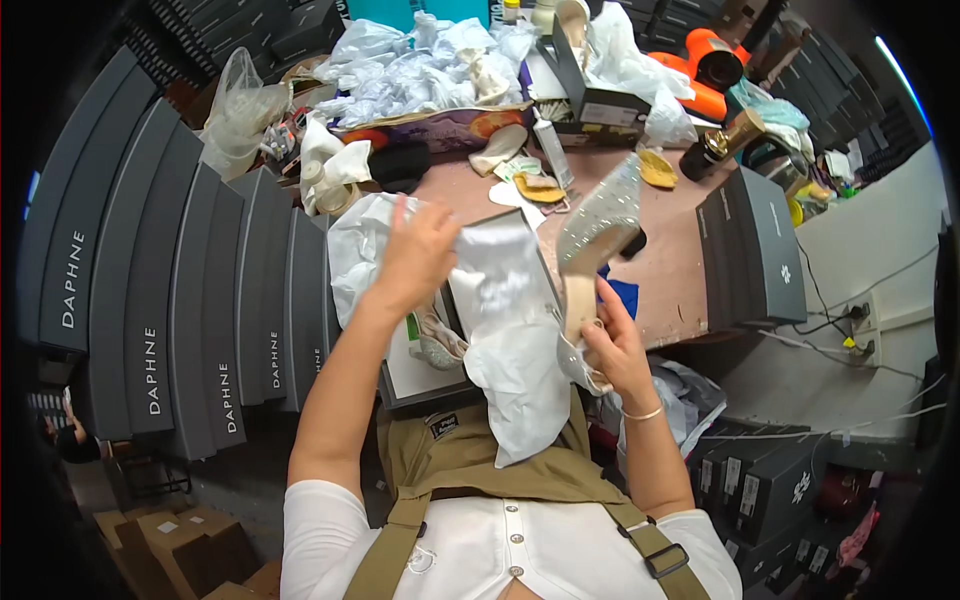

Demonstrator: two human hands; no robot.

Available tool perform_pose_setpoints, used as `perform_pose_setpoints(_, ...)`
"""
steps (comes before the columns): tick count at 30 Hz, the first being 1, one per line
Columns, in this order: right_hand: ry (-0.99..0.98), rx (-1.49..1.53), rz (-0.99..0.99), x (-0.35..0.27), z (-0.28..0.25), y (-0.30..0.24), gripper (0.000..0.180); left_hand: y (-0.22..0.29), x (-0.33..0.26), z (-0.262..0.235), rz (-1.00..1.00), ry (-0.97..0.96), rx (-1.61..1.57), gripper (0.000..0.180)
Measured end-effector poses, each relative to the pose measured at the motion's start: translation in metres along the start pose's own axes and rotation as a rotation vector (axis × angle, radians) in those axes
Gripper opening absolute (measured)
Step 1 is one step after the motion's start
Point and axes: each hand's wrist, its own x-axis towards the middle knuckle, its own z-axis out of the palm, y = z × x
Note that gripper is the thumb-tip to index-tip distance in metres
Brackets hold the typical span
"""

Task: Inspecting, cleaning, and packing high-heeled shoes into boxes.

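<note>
In my right hand (615, 345) is a silver glittery pointed shoe (598, 225), held by its strap and heel end with the toe pointing up and away. My left hand (420, 250) is closed at the upper edge of white tissue paper (362, 245), its fingertips partly hidden and slightly blurred. Below it, an open grey shoe box (425, 385) sits at the table's near edge. A second glittery shoe (437, 340) lies inside the box, partly covered by my forearm and paper. More white paper (520, 380) hangs over the box's near side, against my apron.
Tall stacks of grey shoe boxes (205, 300) stand at left; more boxes (752, 245) sit on the table's right. Crumpled paper (420, 75) fills a carton at the back. A white tube (550, 150), yellow sponges (540, 187) and an orange tool (712, 65) lie beyond.
</note>
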Motion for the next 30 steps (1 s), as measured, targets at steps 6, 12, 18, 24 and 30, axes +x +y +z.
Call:
perform_pose_setpoints(6, -0.096, -0.364, 0.139, 0.061, 0.028, 0.051, 0.056, 0.034, -0.051, -0.108, -0.273, 0.278, -0.088, 0.027)
perform_pose_setpoints(12, -0.031, -0.729, -0.382, 0.036, 0.052, 0.01, 0.074, 0.067, -0.124, -0.131, -0.372, 0.17, -0.33, 0.025)
perform_pose_setpoints(18, -0.527, -0.244, 0.115, -0.021, 0.102, -0.032, 0.047, 0.08, -0.13, -0.138, -0.356, 0.365, -0.475, 0.034)
perform_pose_setpoints(24, -0.529, -0.418, 0.067, -0.042, 0.077, -0.021, 0.029, 0.048, -0.158, -0.09, -0.433, 0.777, -1.1, 0.024)
perform_pose_setpoints(30, -0.223, -0.401, 0.018, -0.044, 0.082, -0.016, 0.02, 0.08, -0.151, -0.044, -0.591, 0.861, -1.932, 0.066)
